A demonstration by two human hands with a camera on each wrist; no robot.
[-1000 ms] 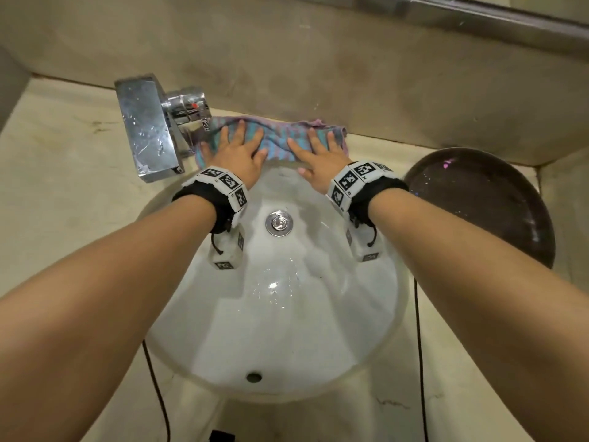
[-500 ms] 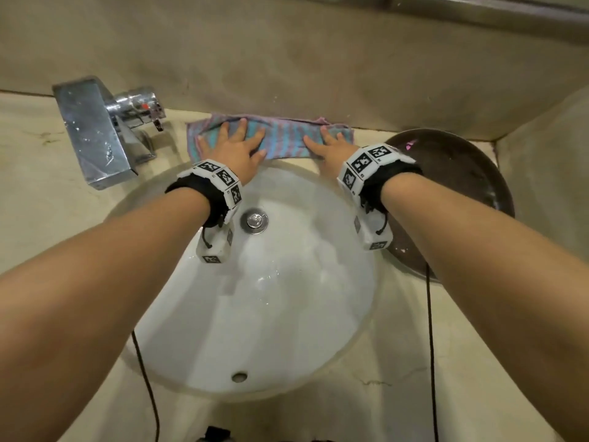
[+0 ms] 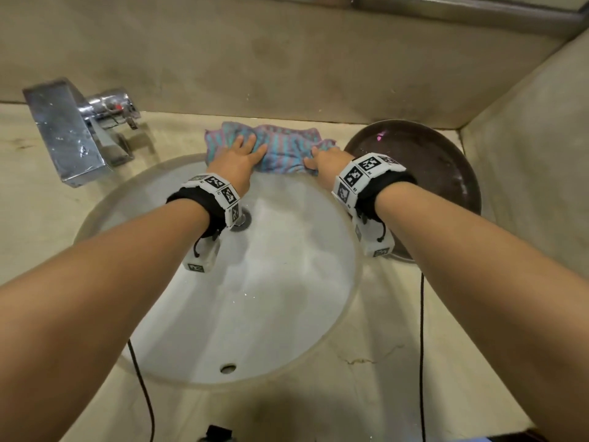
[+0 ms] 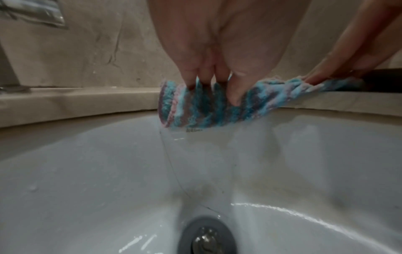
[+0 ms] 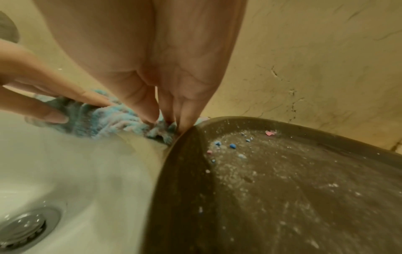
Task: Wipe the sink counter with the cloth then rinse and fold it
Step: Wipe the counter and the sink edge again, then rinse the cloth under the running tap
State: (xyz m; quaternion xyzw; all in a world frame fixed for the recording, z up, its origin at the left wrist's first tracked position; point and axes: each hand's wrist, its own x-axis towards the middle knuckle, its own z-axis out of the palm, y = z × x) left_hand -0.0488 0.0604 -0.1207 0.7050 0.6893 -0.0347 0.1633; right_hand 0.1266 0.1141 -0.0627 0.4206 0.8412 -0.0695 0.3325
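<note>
Whereas half a second ago the cloth (image 3: 280,145) lay flat as a long strip along the back edge of the counter (image 3: 32,199), we now see it bunched shorter and shifted toward the right back corner, its right end touching the rim of the dark basin (image 3: 446,145). We judge that the wiping stroke behind the sink (image 3: 287,314) is ending and that the cloth is being gathered; rinsing and folding remain. Our left hand (image 3: 237,157) rests on the cloth's left half with fingers extended, the thumb pressing a fold that overhangs the sink's back rim, as the left wrist view shows. Our right hand (image 3: 328,161) pinches the cloth's right end with bent fingertips, just beside the basin rim. The hands are apart, the cloth spanning between them. The faucet (image 3: 73,135) stands at the left back of the counter.
</note>
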